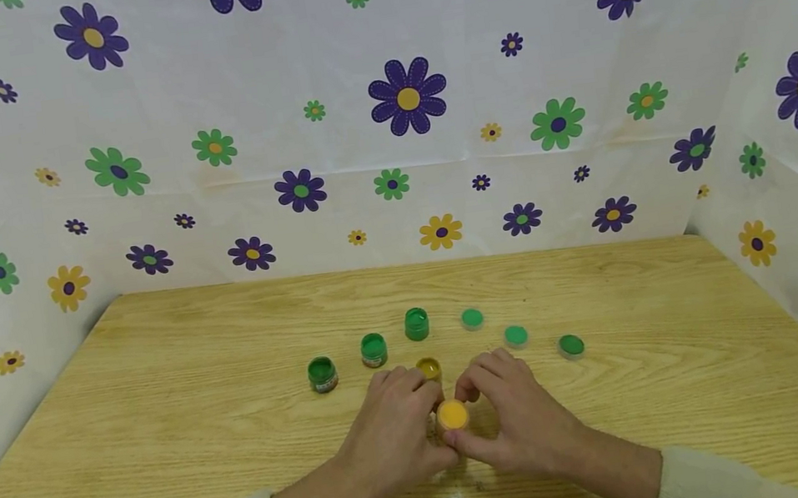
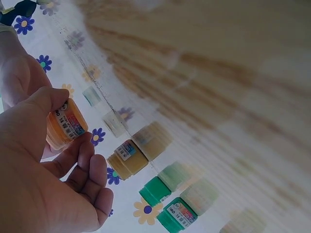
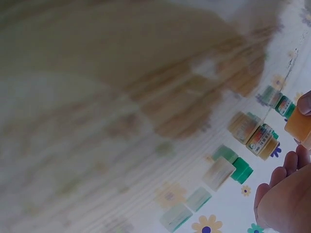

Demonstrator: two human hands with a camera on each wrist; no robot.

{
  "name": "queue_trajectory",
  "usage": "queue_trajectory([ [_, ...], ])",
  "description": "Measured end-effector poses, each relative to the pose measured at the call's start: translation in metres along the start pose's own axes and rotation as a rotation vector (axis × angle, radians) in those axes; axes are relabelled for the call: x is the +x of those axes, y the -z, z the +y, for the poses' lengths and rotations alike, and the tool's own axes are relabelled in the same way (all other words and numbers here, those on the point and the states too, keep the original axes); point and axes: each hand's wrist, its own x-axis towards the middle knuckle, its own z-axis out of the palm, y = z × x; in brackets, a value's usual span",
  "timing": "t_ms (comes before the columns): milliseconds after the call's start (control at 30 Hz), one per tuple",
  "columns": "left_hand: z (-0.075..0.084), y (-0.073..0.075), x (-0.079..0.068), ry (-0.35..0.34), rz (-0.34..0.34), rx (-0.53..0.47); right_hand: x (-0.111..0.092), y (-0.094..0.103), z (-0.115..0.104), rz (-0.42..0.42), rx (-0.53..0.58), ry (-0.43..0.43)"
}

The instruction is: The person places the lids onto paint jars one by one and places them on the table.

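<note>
A small orange paint jar [image 1: 454, 414] with its lid on is held between both hands over the near middle of the table. My left hand [image 1: 395, 426] grips its side; in the left wrist view the thumb [image 2: 54, 99] presses by the label. From the other side my right hand [image 1: 515, 414] pinches the jar near the lid, thumb at its near edge. Just beyond the hands stands an ochre paint jar [image 1: 428, 369] without a lid, partly hidden by the left hand. In the right wrist view the orange jar [image 3: 297, 124] is cut off at the edge.
Farther back are three uncapped green jars, one left [image 1: 322, 373], one middle [image 1: 373, 349] and one right [image 1: 416, 323]. Three green lids, [image 1: 472, 319] among them, lie in a slanting row to the right. A flower-printed cloth [image 1: 339, 139] encloses the wooden table [image 1: 180, 370].
</note>
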Motion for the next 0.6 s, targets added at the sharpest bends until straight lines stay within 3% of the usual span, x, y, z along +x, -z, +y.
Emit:
queue_trajectory([
  [367, 0.0001, 0.0018, 0.001, -0.001, -0.026, 0.016, 0.0004, 0.0005, -0.0009, 0.015, -0.009, -0.001],
  [600, 0.0002, 0.0014, 0.0014, 0.002, -0.019, -0.006, 0.0006, -0.001, -0.0009, 0.056, 0.027, 0.082],
])
